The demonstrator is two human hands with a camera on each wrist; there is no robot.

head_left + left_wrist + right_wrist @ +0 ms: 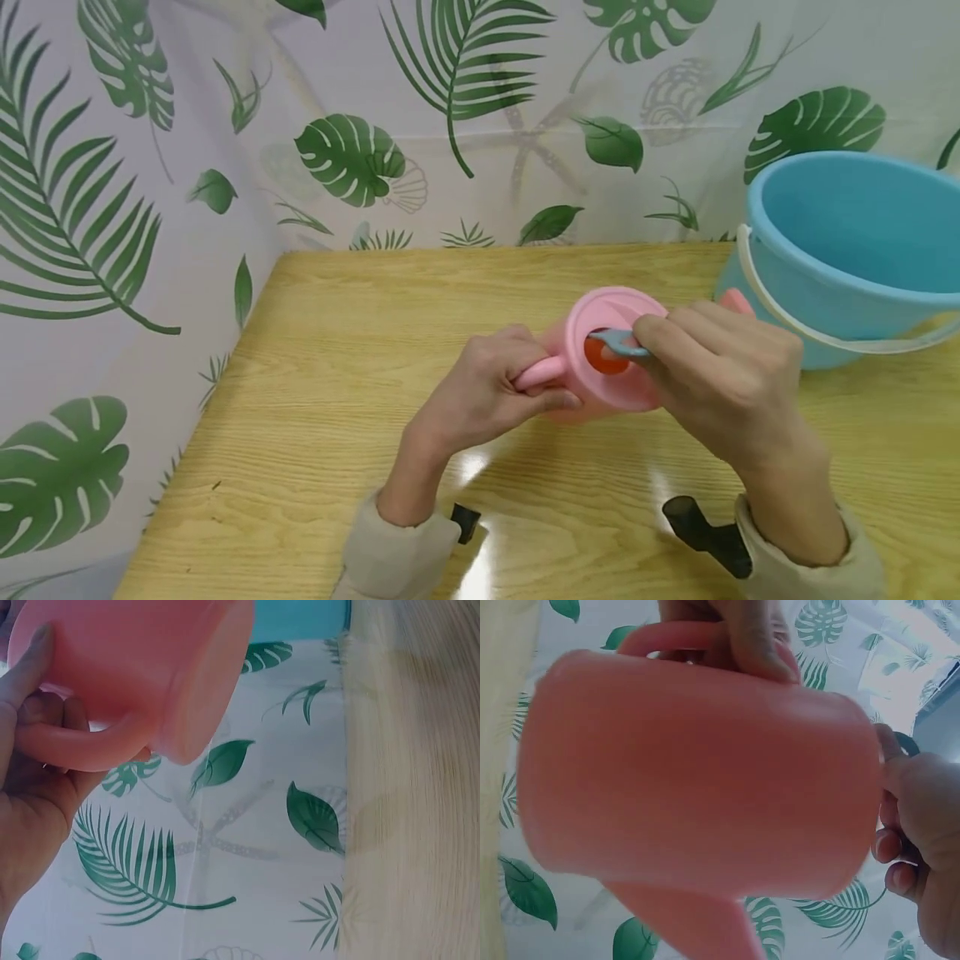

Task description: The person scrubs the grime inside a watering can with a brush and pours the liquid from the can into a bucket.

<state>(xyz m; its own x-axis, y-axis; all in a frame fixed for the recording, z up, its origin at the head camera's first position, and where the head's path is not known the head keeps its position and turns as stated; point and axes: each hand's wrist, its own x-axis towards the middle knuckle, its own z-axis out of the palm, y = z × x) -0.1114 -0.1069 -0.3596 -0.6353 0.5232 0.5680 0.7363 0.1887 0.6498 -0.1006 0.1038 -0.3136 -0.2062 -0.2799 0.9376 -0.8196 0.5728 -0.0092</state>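
A pink watering can (609,302) is held tilted above the table, its opening turned toward the head camera. My left hand (487,383) grips the can's handle (82,746), its thumb along the can's side. My right hand (731,367) is at the opening and pinches a blue-grey implement (621,342) with a flat, forked-looking end. That end lies over the hole in the can's top, where something orange-red (603,360) shows; its kind is not clear. In the right wrist view, the can's spout (697,922) slants downward.
A light blue bucket (772,258) with a white handle (780,312) stands at the right, close beyond my right hand. The wood-grain table (315,375) meets a leaf-printed cloth (480,192) at the back and left.
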